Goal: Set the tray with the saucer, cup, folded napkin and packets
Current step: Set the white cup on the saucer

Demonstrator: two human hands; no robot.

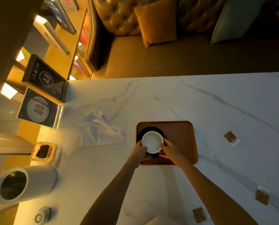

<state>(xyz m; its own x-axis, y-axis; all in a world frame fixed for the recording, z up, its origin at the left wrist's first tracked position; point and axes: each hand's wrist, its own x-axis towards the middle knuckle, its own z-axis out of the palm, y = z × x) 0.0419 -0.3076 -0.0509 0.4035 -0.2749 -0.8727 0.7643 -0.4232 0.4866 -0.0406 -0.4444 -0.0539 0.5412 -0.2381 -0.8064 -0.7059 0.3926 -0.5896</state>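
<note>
— Nearest?
— Brown paper packets (262,196) lie on the white veined marble table (168,98).
— The hands?
— Left hand (142,152) and right hand (169,151) clasp the round white cup (152,142), fingers curled against its sides, on a black saucer (158,129) in the rounded wooden tray (179,135).
— Beyond?
— A crumpled white napkin (98,129) left of the tray — then a tufted brown leather sofa (119,21).

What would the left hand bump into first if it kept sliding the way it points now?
The left hand points up-right and already touches the white cup on the dark saucer. It would meet the cup at once; behind that lies bare tray, though depth is hard to judge.
</note>
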